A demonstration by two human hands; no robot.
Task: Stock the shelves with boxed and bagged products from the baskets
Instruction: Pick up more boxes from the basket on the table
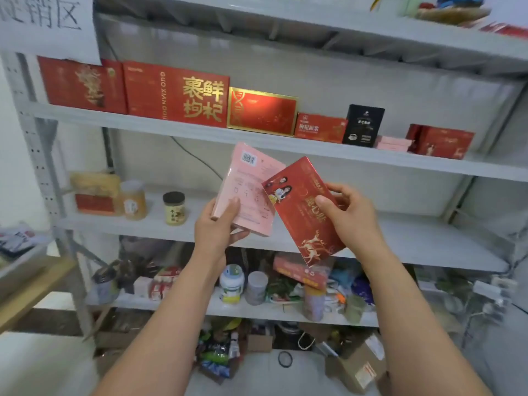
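Both hands up in front of the metal shelving unit (43,172), one product each. Left hand (218,224) grip pinching a pink box (248,192) at its lower edge, thumb on the printed back, barcode uppermost. Right hand (350,215) grip clamped on a red box with gold deer (307,212), thumb across the face, fingers behind. The two boxes overlap at one corner, both tilted, held level with the gap between the upper display shelf (285,145) and the middle shelf (400,238).

Matching stock sits at the right end of the upper shelf: pink boxes lying flat (393,143) beside a red deer box (441,141).

Judgement: step in hand is placing. Best done one at a time. Separate the boxes first, turn the pink one face-out, and set each by its like, edges squared to the shelf lip. Right of the black coffee box (363,125) there looks to be room.
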